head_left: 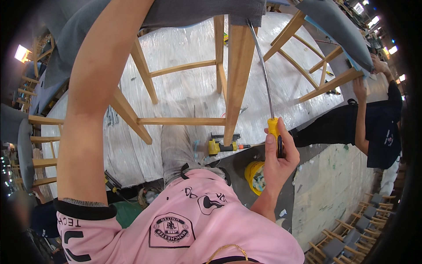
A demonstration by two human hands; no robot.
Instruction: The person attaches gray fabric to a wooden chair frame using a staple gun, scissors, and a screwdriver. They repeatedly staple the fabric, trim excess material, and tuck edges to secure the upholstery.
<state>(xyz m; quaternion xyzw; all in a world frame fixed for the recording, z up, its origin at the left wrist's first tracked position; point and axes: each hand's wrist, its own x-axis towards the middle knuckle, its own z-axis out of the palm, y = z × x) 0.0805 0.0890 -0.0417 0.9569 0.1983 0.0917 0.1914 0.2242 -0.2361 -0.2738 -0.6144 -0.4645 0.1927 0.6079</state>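
Observation:
My right hand (pixel 283 160) is closed around the yellow and dark handle of a long screwdriver (pixel 267 81). Its thin metal shaft slants up and left, and the tip meets the grey fabric (pixel 247 13) where it wraps the top of a chair leg (pixel 238 75). This chair has a grey covered seat and a light wooden frame with crossbars (pixel 182 121). My left forearm (pixel 90 127) reaches up across the chair and leaves the picture at the top, so that hand is out of sight. Below the leg's lower end lies a yellow and black staple gun (pixel 220 146).
Plastic film covers the worktable (pixel 184 94). A yellow bucket (pixel 253 178) with scraps stands below its edge. At right, a co-worker (pixel 380 132) handles another grey chair (pixel 340 33). More chairs stand at left (pixel 44 163) and lower right (pixel 351 242).

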